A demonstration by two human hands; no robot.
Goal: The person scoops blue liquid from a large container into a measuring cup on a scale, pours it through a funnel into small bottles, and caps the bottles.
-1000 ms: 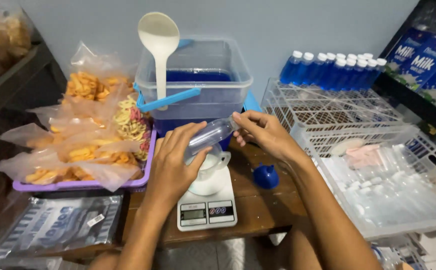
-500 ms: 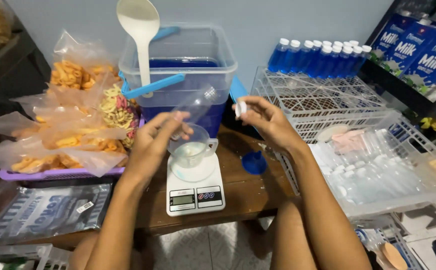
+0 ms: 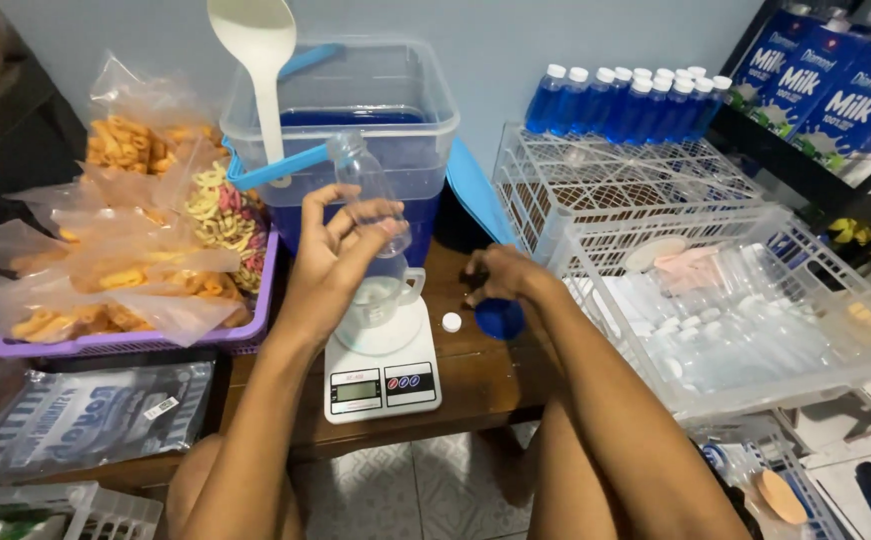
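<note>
Clear empty bottle point(image 3: 371, 195) above a white scale point(image 3: 383, 372) with a grey display and red and blue buttons. Behind the scale: clear tub point(image 3: 356, 130) of deep blue liquid, white ladle point(image 3: 256, 60), light blue handle. Left of the scale: purple tray point(image 3: 126, 342), orange and yellow snacks in clear bags. Right: small white cap point(image 3: 452, 321), blue funnel point(image 3: 501, 318), white baskets point(image 3: 656, 210), blue bottles point(image 3: 626, 100) with white caps. Brown wooden desk point(image 3: 476, 375).

The right hand point(image 3: 501, 277) covers whatever it grips near the table's point(image 3: 476, 370) back edge; the ladle point(image 3: 256, 60) is cropped at top
</note>
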